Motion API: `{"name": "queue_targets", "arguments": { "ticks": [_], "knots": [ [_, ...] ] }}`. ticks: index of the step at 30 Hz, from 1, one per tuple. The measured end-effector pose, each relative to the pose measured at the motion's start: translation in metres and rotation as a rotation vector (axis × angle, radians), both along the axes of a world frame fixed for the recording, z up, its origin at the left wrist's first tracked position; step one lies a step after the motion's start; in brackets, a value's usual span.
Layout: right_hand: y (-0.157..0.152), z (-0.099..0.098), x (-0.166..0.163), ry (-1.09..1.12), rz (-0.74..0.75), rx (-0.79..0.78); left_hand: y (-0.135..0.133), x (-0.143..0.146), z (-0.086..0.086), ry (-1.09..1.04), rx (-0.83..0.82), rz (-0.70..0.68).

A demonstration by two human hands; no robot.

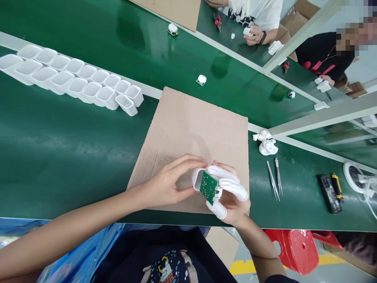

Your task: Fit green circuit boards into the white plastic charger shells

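Above the near part of the cardboard sheet [203, 118], the left hand [165, 188] pinches a white plastic housing [195, 179], its mouth toward the right hand [232, 202]. This one, wearing white finger cots [234, 188], pinches a green circuit board [208, 188], long axis slanting toward the person, solder-dotted face upward. Leftward of the sheet, similar housings [60, 78] stand in rows on the green tabletop [73, 165].

You have a white housing [195, 177], mouth open, above the near edge of the cardboard [203, 122]; a solder-dotted green circuit board [209, 188] slants at its mouth.
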State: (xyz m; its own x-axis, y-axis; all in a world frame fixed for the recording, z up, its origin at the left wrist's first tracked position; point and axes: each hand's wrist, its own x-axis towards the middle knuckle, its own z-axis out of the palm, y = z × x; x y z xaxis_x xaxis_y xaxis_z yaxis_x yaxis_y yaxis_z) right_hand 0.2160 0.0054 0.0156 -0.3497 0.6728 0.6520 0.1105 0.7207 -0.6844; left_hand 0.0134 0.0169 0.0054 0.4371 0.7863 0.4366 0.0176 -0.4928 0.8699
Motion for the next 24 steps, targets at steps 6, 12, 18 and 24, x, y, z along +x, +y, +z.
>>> {"name": "queue_targets", "arguments": {
  "ticks": [6,12,18,24],
  "knots": [
    [-0.0007,0.0027,-0.0047,-0.064,0.012,0.067,-0.0027,0.0005,-0.0022,0.004,0.023,-0.010],
    [0.0003,0.0063,-0.0057,-0.085,0.011,0.071,-0.0008,0.0023,-0.0003,-0.009,0.015,-0.013],
    [-0.0003,0.0025,-0.0055,-0.083,-0.026,0.058,-0.0001,0.0018,0.0001,-0.002,-0.031,-0.021],
    [0.0003,0.0019,-0.0075,-0.103,-0.080,0.053,-0.0007,0.0030,-0.0014,0.001,-0.058,0.004]
  ]
}}
